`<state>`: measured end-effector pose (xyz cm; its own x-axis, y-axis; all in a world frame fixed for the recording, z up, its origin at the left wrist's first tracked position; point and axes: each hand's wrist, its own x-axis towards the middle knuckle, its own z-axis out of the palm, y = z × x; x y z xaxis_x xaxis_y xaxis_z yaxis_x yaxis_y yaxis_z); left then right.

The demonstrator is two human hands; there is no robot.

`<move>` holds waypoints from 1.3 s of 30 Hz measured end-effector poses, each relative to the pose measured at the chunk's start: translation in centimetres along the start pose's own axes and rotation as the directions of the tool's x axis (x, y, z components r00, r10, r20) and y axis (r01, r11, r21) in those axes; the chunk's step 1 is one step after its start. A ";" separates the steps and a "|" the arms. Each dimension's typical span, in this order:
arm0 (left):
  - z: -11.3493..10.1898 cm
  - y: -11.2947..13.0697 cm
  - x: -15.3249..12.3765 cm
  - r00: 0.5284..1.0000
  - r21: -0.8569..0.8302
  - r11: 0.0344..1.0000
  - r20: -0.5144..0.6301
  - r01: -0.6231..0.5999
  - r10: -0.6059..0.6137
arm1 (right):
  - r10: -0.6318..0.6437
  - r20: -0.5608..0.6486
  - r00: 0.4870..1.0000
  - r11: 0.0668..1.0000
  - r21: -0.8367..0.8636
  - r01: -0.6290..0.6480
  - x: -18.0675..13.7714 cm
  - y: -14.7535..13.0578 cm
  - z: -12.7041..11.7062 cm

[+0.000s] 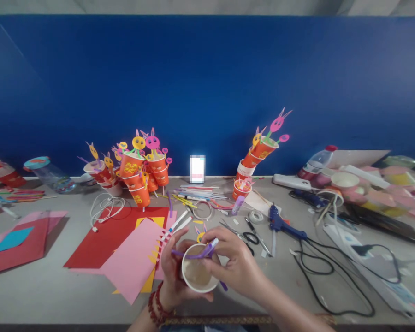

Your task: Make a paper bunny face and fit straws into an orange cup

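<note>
A paper cup (198, 273) is tilted so its pale inside faces me, wrapped from the left by my left hand (170, 269). My right hand (235, 259) is closed at the far right side of the rim. It pinches a thin purple strip (199, 254) that lies across the cup's mouth; its exact material is hard to tell. A purple end also shows below my right fingers. Just beyond the cup, a yellow paper rabbit head (201, 235) with pointed ears peeks out, partly hidden. My left wrist wears a red bead bracelet (156, 305).
Stacked red cups with paper faces (133, 163) stand behind left, another leaning stack (256, 157) behind right. Coloured paper (124, 263) lies left. Black-handled scissors (251, 238), a blue glue gun (280, 222), its looping cable and a power strip (370, 272) lie right.
</note>
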<state>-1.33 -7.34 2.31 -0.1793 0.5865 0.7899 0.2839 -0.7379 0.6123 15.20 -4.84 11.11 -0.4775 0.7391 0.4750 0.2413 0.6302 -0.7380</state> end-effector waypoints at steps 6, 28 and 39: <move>0.0 -0.2 -0.2 1.000 -0.056 0.998 -0.002 0.010 -0.010 | -0.016 -0.014 1.000 0.999 -0.040 0.016 -0.1 0.3 0.3; 0.2 -0.6 -1.2 0.914 -0.334 0.851 0.151 0.405 -0.376 | 0.126 0.097 0.987 0.983 -0.149 -0.111 0.3 1.5 0.0; 0.1 -0.6 -1.7 0.899 -0.360 0.827 0.102 0.432 -0.425 | 0.109 0.112 0.988 0.977 0.173 -0.127 0.1 2.3 -0.1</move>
<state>-1.15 -7.84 0.62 -0.1862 0.8752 0.4465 -0.1820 -0.4773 0.8597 15.81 -3.27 9.49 -0.5400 0.7721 0.3351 0.1505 0.4803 -0.8641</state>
